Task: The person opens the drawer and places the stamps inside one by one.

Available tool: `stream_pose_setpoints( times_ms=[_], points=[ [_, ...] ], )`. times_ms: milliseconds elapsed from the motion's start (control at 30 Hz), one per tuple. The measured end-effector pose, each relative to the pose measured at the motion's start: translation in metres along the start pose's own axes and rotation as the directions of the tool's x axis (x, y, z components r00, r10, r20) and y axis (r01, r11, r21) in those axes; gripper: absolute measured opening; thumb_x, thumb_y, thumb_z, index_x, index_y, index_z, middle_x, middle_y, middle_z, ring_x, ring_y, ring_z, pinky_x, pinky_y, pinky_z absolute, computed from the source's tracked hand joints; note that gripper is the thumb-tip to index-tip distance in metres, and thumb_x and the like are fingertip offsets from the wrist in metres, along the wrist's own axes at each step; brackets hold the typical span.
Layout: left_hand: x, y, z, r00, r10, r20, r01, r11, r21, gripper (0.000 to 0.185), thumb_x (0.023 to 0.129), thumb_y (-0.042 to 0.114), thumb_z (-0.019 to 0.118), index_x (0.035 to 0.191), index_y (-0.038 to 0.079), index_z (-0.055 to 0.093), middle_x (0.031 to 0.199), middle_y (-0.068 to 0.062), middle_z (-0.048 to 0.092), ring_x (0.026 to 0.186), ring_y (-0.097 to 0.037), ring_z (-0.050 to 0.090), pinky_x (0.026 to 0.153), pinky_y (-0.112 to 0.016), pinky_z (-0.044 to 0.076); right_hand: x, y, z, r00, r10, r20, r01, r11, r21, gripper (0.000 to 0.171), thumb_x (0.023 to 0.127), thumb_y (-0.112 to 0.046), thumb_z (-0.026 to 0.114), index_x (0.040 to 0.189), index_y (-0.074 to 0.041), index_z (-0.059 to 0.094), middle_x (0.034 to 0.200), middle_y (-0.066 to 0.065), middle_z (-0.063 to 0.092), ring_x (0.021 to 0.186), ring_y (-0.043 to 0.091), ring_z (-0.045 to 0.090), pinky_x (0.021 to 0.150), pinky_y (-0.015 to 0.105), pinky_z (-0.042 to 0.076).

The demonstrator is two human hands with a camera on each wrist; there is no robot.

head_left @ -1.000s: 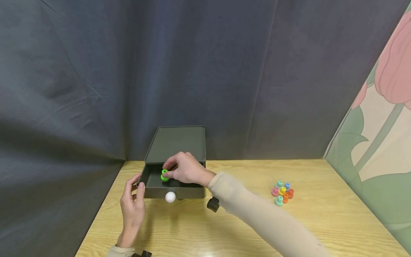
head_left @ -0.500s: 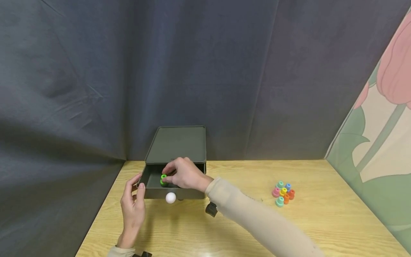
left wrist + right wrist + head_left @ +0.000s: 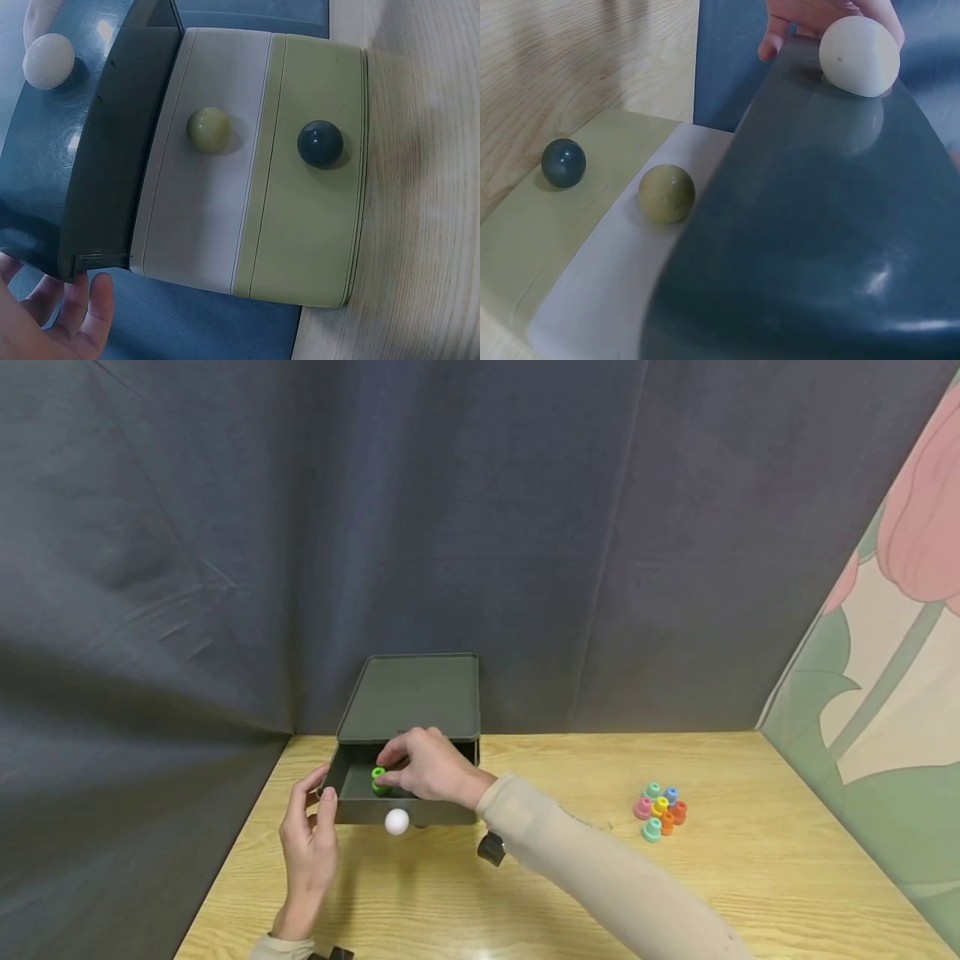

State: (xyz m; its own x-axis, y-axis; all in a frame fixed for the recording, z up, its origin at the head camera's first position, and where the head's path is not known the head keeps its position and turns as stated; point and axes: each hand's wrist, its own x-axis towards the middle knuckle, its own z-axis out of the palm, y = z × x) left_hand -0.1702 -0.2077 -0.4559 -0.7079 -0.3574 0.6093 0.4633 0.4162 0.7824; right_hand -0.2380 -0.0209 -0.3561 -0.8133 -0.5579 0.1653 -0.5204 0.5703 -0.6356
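Observation:
A dark green cabinet [image 3: 408,693] stands at the back of the wooden table [image 3: 750,877], its top drawer [image 3: 442,814] pulled out. The drawer front carries a white knob [image 3: 397,821] [image 3: 49,61] [image 3: 859,56]. My right hand [image 3: 427,768] reaches into the drawer and pinches a green ring-shaped piece [image 3: 378,779]. My left hand [image 3: 311,843] [image 3: 52,322] stands at the drawer's left front corner, its relaxed fingertips touching the corner. Both wrist views show two lower drawers, one with an olive knob [image 3: 208,129] [image 3: 666,193] and one with a dark knob [image 3: 320,143] [image 3: 563,162].
A cluster of several small coloured pieces [image 3: 660,810] lies on the table to the right. A dark curtain [image 3: 225,568] hangs behind and along the left edge. A flower-printed panel [image 3: 885,693] stands on the right.
My right hand has moved the green piece slightly down and left inside the drawer. The left hand stays at the corner.

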Motion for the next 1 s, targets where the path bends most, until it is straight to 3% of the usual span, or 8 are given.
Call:
stream_pose_setpoints(
  times_ms=[433, 700, 1000],
  points=[
    [0.000, -0.001, 0.001, 1.000, 0.004, -0.004, -0.004, 1.000, 0.003, 0.033, 0.107, 0.005, 0.054, 0.138, -0.001, 0.065, 0.130, 0.023, 0.061, 0.104, 0.002, 0.059, 0.075, -0.008, 0.047, -0.008, -0.002, -0.014, 0.999, 0.012, -0.031, -0.008, 0.992, 0.127, 0.028, 0.094, -0.026, 0.084, 0.117, -0.010, 0.081, 0.110, -0.001, 0.083, 0.097, 0.010, 0.078, 0.085, 0.021, 0.059],
    [0.001, -0.002, 0.001, 1.000, 0.001, -0.015, -0.001, 1.000, -0.003, 0.033, 0.107, 0.004, 0.054, 0.137, -0.002, 0.066, 0.128, 0.022, 0.062, 0.104, 0.002, 0.059, 0.074, -0.008, 0.047, -0.019, 0.002, -0.031, 0.987, -0.051, -0.149, 0.084, 0.972, 0.221, 0.022, 0.096, -0.025, 0.082, 0.113, -0.011, 0.082, 0.106, -0.001, 0.083, 0.091, 0.006, 0.075, 0.084, 0.022, 0.059],
    [-0.001, -0.002, 0.002, 1.000, -0.002, -0.017, 0.002, 1.000, -0.009, 0.033, 0.107, 0.003, 0.055, 0.137, -0.003, 0.065, 0.130, 0.024, 0.062, 0.104, 0.002, 0.059, 0.074, -0.008, 0.047, -0.047, 0.018, -0.057, 0.964, 0.032, -0.264, 0.061, 0.941, 0.334, 0.021, 0.096, -0.022, 0.080, 0.113, -0.010, 0.081, 0.106, 0.000, 0.082, 0.097, 0.014, 0.076, 0.088, 0.034, 0.062]
  ],
)
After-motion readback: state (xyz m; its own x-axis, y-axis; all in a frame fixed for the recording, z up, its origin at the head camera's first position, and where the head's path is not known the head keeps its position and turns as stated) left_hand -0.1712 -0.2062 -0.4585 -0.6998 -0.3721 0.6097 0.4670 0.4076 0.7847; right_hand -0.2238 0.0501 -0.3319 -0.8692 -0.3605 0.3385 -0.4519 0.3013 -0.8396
